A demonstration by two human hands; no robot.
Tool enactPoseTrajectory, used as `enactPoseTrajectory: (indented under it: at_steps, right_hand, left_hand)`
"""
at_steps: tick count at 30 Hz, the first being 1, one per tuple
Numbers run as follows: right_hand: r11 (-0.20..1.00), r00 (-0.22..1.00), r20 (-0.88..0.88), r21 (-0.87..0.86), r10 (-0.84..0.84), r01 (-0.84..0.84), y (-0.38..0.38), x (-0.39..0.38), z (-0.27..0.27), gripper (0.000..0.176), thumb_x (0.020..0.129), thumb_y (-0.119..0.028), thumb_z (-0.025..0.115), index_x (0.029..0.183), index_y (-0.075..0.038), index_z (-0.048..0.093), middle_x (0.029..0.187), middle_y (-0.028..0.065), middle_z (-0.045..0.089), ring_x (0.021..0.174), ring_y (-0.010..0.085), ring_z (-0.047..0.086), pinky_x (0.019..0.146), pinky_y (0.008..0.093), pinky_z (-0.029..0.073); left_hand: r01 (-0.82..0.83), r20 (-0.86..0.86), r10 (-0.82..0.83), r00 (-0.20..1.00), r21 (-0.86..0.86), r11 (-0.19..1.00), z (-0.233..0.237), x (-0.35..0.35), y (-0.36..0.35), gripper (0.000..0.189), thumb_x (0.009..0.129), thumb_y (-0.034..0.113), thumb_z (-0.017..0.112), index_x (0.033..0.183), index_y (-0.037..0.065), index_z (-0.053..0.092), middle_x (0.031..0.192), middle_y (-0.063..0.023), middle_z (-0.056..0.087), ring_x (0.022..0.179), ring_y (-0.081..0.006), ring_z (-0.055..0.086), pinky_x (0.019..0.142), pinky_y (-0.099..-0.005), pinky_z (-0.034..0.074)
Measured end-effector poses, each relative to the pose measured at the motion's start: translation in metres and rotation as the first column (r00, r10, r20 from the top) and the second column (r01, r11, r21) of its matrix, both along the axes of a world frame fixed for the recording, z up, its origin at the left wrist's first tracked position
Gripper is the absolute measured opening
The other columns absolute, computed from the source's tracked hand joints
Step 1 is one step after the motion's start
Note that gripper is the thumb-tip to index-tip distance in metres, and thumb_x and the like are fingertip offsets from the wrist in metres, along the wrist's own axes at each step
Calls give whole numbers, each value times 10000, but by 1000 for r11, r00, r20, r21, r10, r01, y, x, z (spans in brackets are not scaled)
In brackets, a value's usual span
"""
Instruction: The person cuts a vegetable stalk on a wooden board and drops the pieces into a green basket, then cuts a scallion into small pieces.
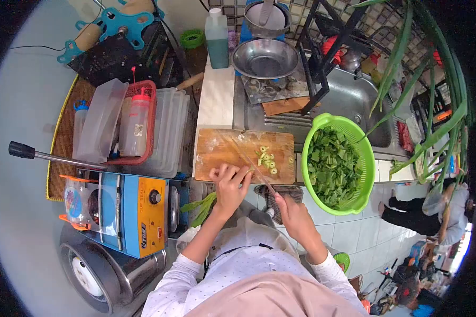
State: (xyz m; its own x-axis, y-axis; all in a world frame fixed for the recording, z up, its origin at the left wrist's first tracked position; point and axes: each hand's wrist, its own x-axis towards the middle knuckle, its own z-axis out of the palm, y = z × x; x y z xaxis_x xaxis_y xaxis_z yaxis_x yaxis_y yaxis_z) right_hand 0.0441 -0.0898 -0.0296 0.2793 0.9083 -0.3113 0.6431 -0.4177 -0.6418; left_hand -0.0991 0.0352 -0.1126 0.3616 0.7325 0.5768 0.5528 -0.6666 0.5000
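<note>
My right hand (297,221) is closed round the handle of a long kitchen knife (251,160), whose blade slants across the wooden cutting board (211,145). At the board's near edge, the bent fingers of my left hand (230,185) press down close beside the blade. A leafy green vegetable (201,207) sticks out to the left under that hand; its stem end seems to lie beneath my fingers, mostly hidden. Pale chopped stem pieces (268,160) lie loose on the board, right of the blade. A green basket (372,171) of cut leaves (333,166) stands at the right.
Behind the board are a metal bowl (265,59) and a bottle of green liquid (217,45). A sink (349,100) lies at the back right, with long green leaves hanging nearby. At left are a cup sealer (148,211) and plastic containers (166,132). Another person (423,214) is at far right.
</note>
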Motion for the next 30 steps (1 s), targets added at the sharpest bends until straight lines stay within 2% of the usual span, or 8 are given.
enactPoseTrajectory:
  at_steps: [3,5,9,11,14,21,26,30]
  right_hand:
    - [1000,1000,-23,6,-15,16,10,-4,-8,414,1003,-344,378,970,19,574,731,292,591,734,493,570,617,535,437]
    - [997,1000,0,76,28,-28,17,-3,-19,419,994,-361,389,925,13,567,725,298,599,692,500,575,612,570,446]
    - [997,998,-55,80,28,-23,12,1,-11,423,995,-360,384,955,16,574,752,301,601,717,505,572,627,572,443]
    - [999,997,-67,22,50,-48,14,3,-5,429,996,-360,376,1000,22,572,800,306,604,762,505,571,663,568,441]
    - [999,995,-87,23,47,-45,29,1,-8,439,999,-360,367,1007,26,576,836,311,602,802,503,569,701,564,439]
    - [997,990,-137,-51,42,-49,16,9,-1,431,1000,-348,361,1019,18,587,876,308,604,825,501,566,717,556,443]
    - [996,993,-102,69,64,-57,41,-1,-10,442,1002,-350,353,1112,12,582,910,309,602,838,498,566,714,546,445]
    - [996,991,-103,34,88,-85,27,6,-4,440,1002,-348,351,1074,16,588,899,305,606,833,499,566,719,540,448]
  left_hand:
    - [-2,-4,2,1000,15,1000,0,0,0,139,724,148,743,848,111,693,721,19,553,747,-166,516,765,-380,264]
    - [5,-2,-5,1000,-12,1000,3,-1,0,138,727,150,740,850,106,696,715,23,552,746,-164,517,753,-381,261]
    - [-5,21,4,1000,20,1000,3,1,1,138,727,151,739,849,103,698,704,25,546,740,-162,512,741,-380,258]
    - [-2,7,2,1000,16,1000,1,0,0,141,721,149,743,848,106,700,696,25,541,733,-162,505,741,-380,257]
    - [-8,19,7,1000,23,1000,-3,1,1,144,720,152,745,853,117,703,696,28,538,731,-161,501,740,-381,258]
    - [-16,15,15,1000,51,999,-4,2,-2,123,728,159,736,843,130,704,698,33,537,732,-158,501,732,-384,253]
    - [-15,-6,15,1000,14,1000,1,1,0,118,725,165,732,838,146,702,692,37,533,739,-157,503,736,-387,249]
    - [-21,20,21,1000,5,1000,0,2,0,111,725,166,731,831,152,699,688,36,529,738,-159,503,733,-389,247]
